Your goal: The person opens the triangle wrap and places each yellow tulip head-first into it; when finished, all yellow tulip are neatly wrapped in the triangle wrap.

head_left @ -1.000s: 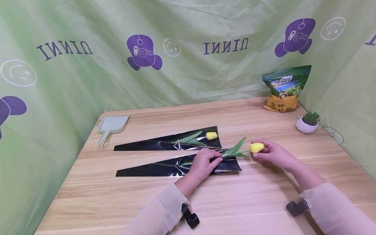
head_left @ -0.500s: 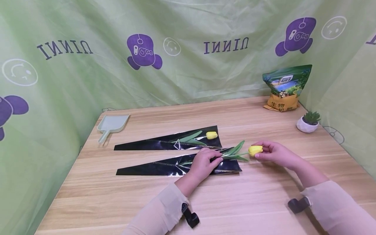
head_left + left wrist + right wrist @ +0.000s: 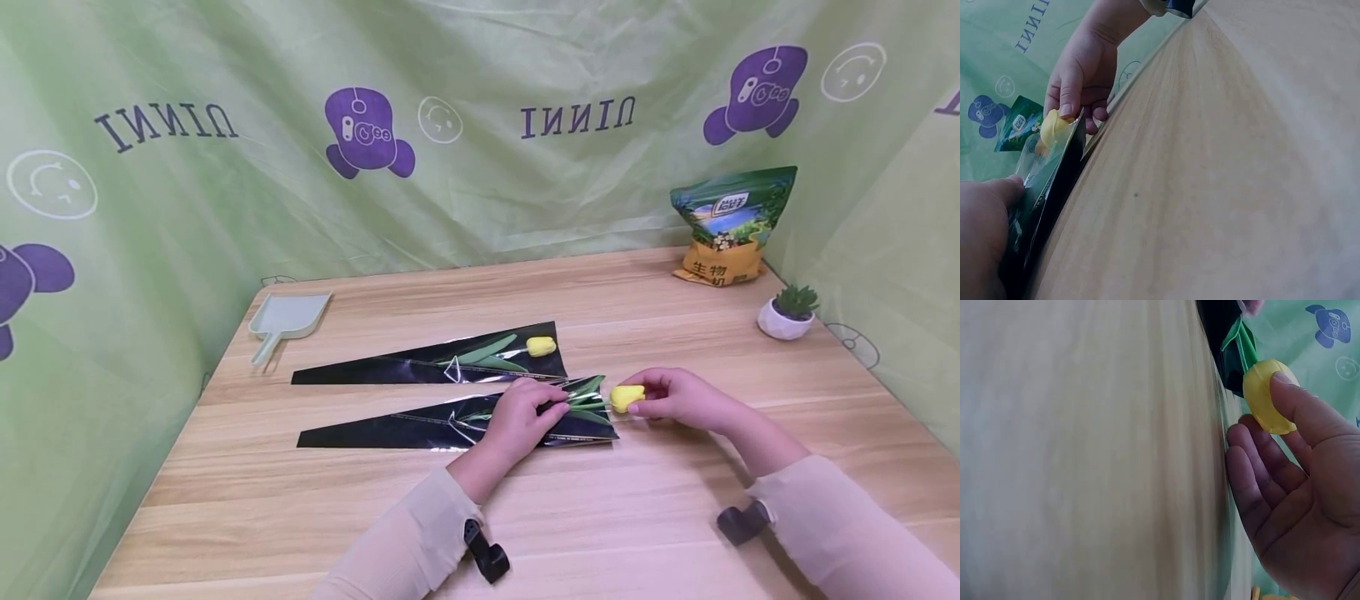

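Note:
In the head view my right hand (image 3: 675, 400) pinches the yellow bloom of an artificial tulip (image 3: 627, 398) between thumb and fingers, just outside the wide end of the nearer black flower sleeve (image 3: 375, 431). The tulip's green leaves and stem lie inside the sleeve. My left hand (image 3: 522, 414) pinches the sleeve's clear front film close to its mouth; the left wrist view shows the film lifted off the black back, with the left thumb (image 3: 1007, 187) on it. Behind lies a second black sleeve (image 3: 360, 372) holding another yellow tulip (image 3: 541, 346) flat on the table.
A pale green dustpan (image 3: 291, 318) lies at the table's (image 3: 420, 533) back left. At the back right stand a green and orange bag (image 3: 727, 229) and a small succulent in a white pot (image 3: 783, 323). A green printed curtain (image 3: 480, 192) surrounds the table.
My right hand has moved left with the tulip, and its leaves have slid from outside the sleeve's mouth to inside. The left hand stays in place on the sleeve.

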{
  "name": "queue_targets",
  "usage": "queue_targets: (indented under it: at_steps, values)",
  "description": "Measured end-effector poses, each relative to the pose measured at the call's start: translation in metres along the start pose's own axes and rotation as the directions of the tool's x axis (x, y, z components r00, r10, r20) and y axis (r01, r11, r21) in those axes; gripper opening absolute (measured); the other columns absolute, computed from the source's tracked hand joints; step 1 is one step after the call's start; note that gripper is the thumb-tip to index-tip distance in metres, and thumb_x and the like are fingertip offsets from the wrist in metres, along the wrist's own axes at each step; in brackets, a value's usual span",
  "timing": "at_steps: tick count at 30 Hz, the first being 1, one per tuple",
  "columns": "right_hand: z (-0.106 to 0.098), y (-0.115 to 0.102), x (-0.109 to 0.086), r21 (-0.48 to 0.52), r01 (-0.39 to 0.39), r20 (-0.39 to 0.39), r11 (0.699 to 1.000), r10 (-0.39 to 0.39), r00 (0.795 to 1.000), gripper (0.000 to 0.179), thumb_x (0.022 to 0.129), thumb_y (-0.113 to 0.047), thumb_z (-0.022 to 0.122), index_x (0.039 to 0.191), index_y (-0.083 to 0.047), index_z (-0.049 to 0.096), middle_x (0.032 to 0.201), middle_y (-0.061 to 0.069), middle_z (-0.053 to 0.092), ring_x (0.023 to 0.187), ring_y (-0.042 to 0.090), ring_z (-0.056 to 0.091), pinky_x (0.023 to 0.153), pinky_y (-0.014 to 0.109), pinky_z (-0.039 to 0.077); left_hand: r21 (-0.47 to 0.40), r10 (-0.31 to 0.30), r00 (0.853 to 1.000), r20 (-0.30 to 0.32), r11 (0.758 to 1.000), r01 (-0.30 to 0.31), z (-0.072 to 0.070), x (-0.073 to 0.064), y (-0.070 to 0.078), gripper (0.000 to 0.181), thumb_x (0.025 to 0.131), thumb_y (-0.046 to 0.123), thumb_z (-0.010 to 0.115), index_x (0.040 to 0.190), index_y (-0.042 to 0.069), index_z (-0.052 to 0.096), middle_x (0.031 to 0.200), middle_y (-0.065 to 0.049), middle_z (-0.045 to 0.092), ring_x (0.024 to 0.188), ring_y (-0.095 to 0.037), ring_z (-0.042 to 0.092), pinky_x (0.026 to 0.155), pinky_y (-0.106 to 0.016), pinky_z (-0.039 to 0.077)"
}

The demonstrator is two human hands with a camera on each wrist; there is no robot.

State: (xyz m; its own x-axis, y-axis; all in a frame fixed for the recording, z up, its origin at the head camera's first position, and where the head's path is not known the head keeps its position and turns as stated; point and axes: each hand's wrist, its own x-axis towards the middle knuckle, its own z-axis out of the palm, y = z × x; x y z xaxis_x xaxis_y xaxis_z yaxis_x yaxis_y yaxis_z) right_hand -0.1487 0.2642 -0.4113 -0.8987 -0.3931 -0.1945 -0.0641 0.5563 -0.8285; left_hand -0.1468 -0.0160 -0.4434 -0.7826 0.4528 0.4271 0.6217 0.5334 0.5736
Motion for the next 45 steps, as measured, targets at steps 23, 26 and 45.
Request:
queue_targets:
  at_steps: [23, 26, 45]
  values:
    - [0.026, -0.012, 0.019, -0.008, 0.051, -0.004, 0.999, -0.051, 0.999, 0.041, 0.081, -0.016, 0.079, 0.113, 0.007, 0.066, 0.088, 0.007, 0.069, 0.076, 0.008, 0.062, 0.066, 0.019, 0.055, -0.015, -0.001, 1.0, -0.007, 1.0, 0.001, -0.001, 0.0, 0.001, 0.02, 0.091, 0.024, 0.069, 0.106, 0.012, 0.077, 0.107, -0.002, 0.076, 0.106, -0.018, 0.065, 0.097, -0.03, 0.051]
    - [0.028, -0.012, 0.021, 0.001, 0.064, 0.004, 0.998, -0.064, 0.998, 0.04, 0.081, -0.016, 0.078, 0.112, 0.007, 0.066, 0.087, 0.007, 0.069, 0.075, 0.007, 0.062, 0.065, 0.019, 0.055, -0.015, -0.001, 1.0, -0.007, 1.0, 0.001, -0.002, 0.0, 0.002, 0.021, 0.091, 0.024, 0.069, 0.107, 0.012, 0.076, 0.108, -0.002, 0.075, 0.107, -0.018, 0.065, 0.101, -0.031, 0.049]
    - [0.04, -0.014, 0.028, -0.031, 0.126, -0.022, 0.992, -0.127, 0.992, 0.031, 0.081, -0.019, 0.08, 0.107, -0.003, 0.072, 0.091, 0.003, 0.074, 0.078, 0.003, 0.059, 0.071, 0.019, 0.05, -0.025, 0.023, 0.999, -0.022, 0.999, -0.023, 0.0, 0.002, 0.005, 0.019, 0.09, 0.022, 0.071, 0.104, 0.011, 0.077, 0.107, -0.004, 0.075, 0.106, -0.02, 0.065, 0.097, -0.031, 0.051]
